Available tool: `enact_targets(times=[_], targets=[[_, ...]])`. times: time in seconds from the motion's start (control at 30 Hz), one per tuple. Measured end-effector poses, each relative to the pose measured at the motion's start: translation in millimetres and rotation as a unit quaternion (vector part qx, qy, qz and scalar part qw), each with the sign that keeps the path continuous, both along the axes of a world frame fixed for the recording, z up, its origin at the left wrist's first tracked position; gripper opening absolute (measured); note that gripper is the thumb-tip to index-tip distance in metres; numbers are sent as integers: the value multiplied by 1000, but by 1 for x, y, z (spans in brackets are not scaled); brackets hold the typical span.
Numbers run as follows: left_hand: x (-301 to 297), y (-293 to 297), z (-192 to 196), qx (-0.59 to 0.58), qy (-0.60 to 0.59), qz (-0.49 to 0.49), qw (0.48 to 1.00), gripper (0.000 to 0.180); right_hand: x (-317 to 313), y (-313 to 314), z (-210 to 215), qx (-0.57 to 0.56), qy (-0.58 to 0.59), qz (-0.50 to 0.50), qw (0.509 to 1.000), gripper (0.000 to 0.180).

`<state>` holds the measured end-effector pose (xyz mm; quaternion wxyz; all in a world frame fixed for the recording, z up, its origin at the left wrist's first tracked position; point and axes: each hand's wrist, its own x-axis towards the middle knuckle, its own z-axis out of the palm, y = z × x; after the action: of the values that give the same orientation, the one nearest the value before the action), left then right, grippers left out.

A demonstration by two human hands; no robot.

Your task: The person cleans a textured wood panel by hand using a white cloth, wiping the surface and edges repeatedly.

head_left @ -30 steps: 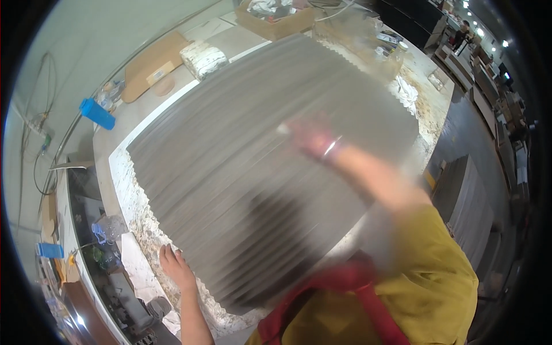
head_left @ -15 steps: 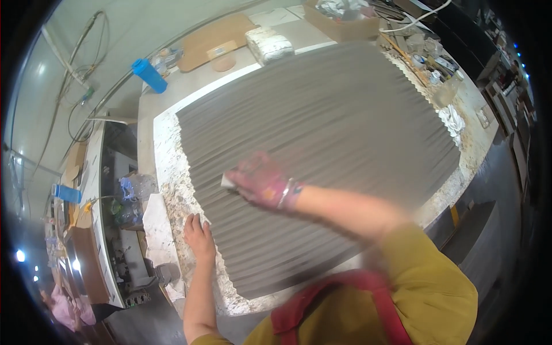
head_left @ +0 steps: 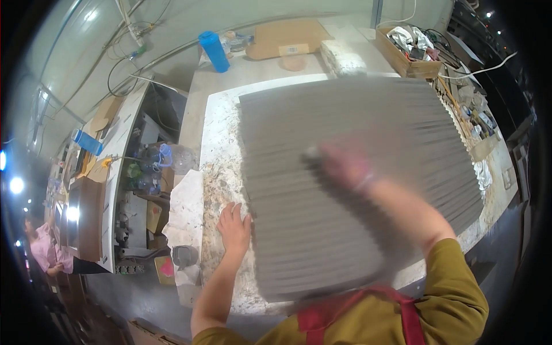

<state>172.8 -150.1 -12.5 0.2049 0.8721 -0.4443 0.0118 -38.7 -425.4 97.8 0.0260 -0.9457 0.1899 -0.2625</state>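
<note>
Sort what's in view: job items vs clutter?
In use: grey ridged slab; left hand flat at its edge; right hand, blurred, on its surface; speckled worktop.
Lying about: blue cylinder; cardboard pieces; box of oddments; plastic bottles.

Left hand (head_left: 234, 228) lies flat, fingers spread; right hand (head_left: 345, 164) reaches forward, motion-blurred.

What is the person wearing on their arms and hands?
Both hands are bare, with no gloves. The left hand has a bare forearm too. The right hand is blurred, and a thin light band shows at its wrist. Mustard-yellow sleeves cover the upper arms, ending about the elbows. Red apron straps run over the shirt.
</note>
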Motion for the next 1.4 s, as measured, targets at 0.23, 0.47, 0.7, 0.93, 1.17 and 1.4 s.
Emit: enact_targets(times=[0.23,0.47,0.7,0.93,1.17,1.4], targets=[[4,2,3,9,18,-4,1000,44,90,46,-38,81,49,124,988,22],[-1,-6,1,6,4,-2,1000,44,56,-41,-37,-33,117,-57,991,25],[1,-2,0,-9,-9,-14,1000,38,147,6,-54,182,134,9,974,34],[-1,-4,6,-18,-9,-20,1000,41,-66,-215,-63,118,104,-377,913,33],[-5,-6,9,-7,-18,-13,1000,41,-113,-195,1,119,83,-437,888,36],[1,1,3,-5,-15,-5,1000,40,76,-121,-28,-67,-46,-98,992,23]])
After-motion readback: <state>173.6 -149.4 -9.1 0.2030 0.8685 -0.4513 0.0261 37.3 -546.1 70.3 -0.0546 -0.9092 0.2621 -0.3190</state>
